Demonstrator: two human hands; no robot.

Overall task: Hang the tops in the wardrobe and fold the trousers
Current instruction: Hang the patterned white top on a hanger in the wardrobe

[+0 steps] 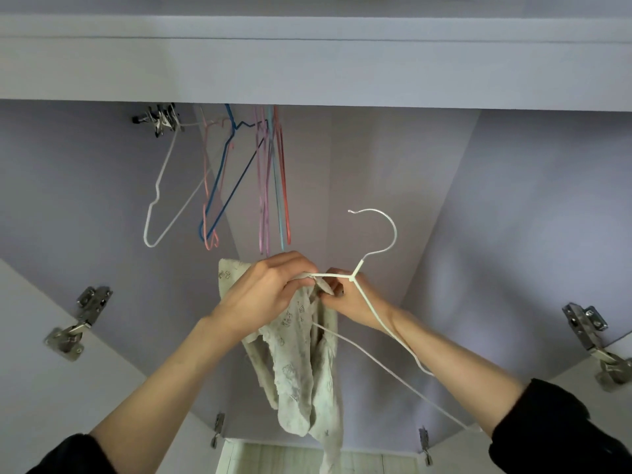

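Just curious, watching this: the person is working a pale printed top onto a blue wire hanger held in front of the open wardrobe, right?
Not quite: the hanger in the hands is white, not blue, as the head view shows. The blue one hangs up inside the wardrobe. The rest holds: both hands are working the pale printed top onto it.

Two hands, the left hand [270,285] and the right hand [355,302], one white hanger [376,241] between them and one pale printed top [301,364]; far left, about seven empty hangers [219,179] hang; four door hinges [80,323] show
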